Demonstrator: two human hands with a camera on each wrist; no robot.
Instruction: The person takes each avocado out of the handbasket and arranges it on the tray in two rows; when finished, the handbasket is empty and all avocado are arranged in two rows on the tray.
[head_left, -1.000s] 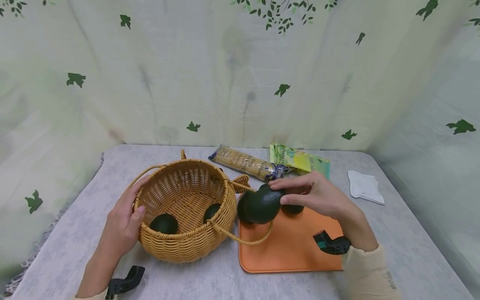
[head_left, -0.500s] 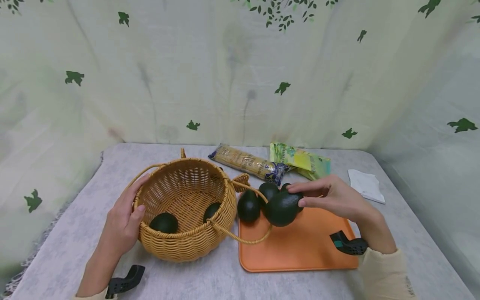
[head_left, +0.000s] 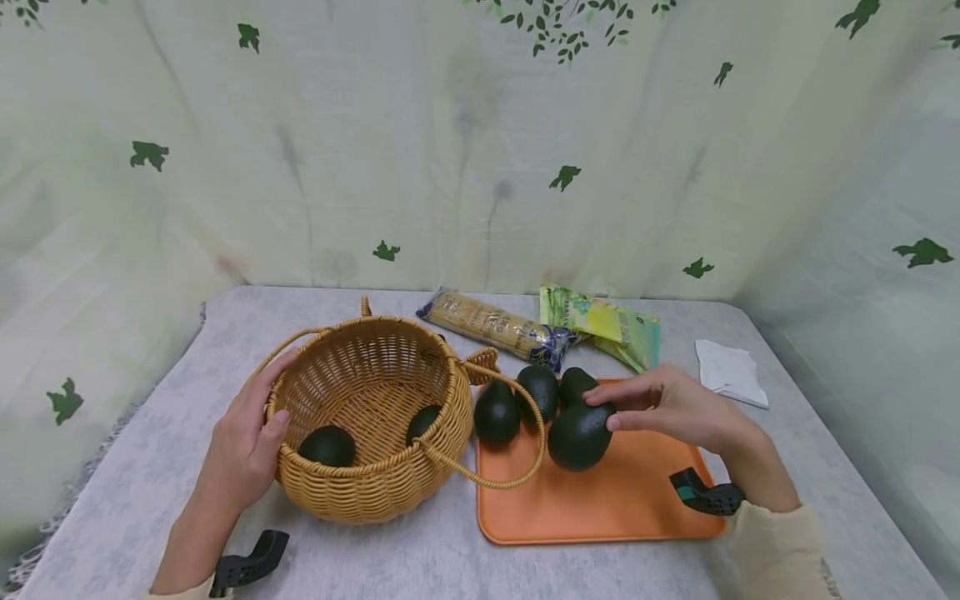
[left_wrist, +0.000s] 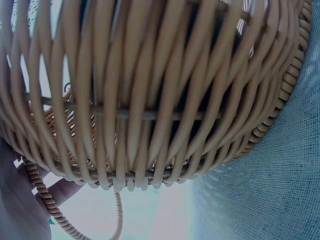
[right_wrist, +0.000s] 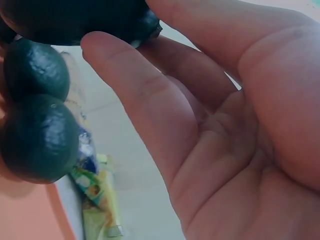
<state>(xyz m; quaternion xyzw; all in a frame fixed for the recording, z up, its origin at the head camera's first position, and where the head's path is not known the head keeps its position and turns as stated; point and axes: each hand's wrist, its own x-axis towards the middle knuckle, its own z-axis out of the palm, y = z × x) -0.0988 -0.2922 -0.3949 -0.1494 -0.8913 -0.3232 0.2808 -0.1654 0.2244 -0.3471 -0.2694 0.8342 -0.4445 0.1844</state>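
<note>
Because only fingertips of the right hand [head_left: 678,408] pinch the avocado [head_left: 579,439], over the tray [head_left: 592,512] at the basket's [head_left: 367,497] 3 o'clock, it may slip or catch the handle [head_left: 501,485] at its 9 o'clock, while the left hand [head_left: 247,437] grips the rim's 9 o'clock.

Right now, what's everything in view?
Table: 1, grey, underneath
Basket: 1, tan, table's left
Tray: 1, orange, basket's right
Held avocado: 1, dark green, over tray
Other avocados: 5, dark green, three on tray, two in basket
Noodle pack: 1, golden, behind tray
Bags: apparently 2, green, behind tray
Packet: 1, white, far right
Curtain: count unclear, pale green, behind
Cameras: 2, black, on wrists
Sleeves: 2, cream, bottom edge
Left hand: 1, holding basket's rim
Right hand: 1, pinching held avocado
</note>
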